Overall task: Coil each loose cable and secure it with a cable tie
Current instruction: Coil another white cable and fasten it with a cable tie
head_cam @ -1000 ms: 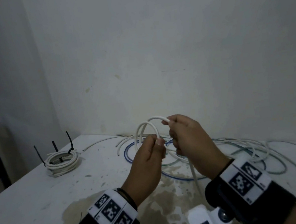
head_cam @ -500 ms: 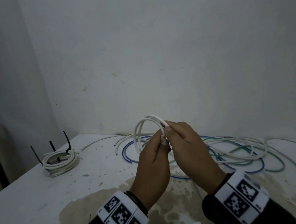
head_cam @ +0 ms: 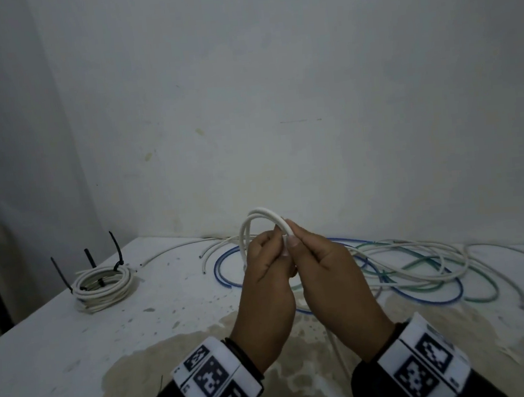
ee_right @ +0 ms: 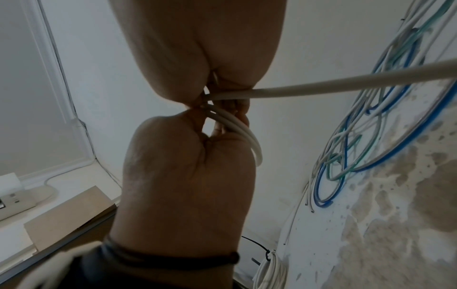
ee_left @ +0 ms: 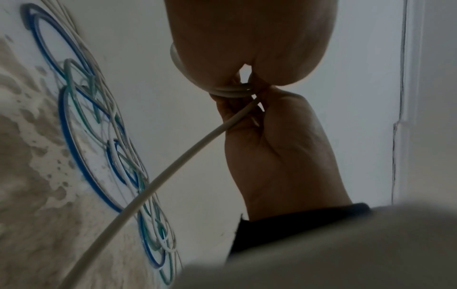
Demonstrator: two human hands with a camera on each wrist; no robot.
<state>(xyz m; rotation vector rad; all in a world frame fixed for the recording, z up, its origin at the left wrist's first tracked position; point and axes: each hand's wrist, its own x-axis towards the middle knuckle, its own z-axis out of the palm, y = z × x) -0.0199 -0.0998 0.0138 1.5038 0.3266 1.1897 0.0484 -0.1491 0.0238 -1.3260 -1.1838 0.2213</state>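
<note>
A white cable (head_cam: 256, 218) is wound into a few small loops held up above the table. My left hand (head_cam: 276, 248) pinches the loops on their right side, and my right hand (head_cam: 294, 243) pinches the same spot, thumbs almost touching. In the left wrist view the loops (ee_left: 232, 91) sit between my left hand (ee_left: 247, 48) and my right hand (ee_left: 279, 146), and the cable's tail (ee_left: 160, 176) runs down toward the table. The right wrist view shows the tail (ee_right: 346, 86) leaving my right hand (ee_right: 197, 48) above my left hand (ee_right: 188, 176).
A finished white coil (head_cam: 102, 284) with black cable ties (head_cam: 115, 249) sticking up lies at the table's far left. Loose blue (head_cam: 222, 279), green (head_cam: 484, 297) and white cables (head_cam: 419, 248) sprawl behind and right of my hands. The table (head_cam: 62, 361) is stained near the front.
My right hand has brought its stretch of cable down to the left hand, closing another loop. Both hands now pinch the coil at one spot, slightly higher.
</note>
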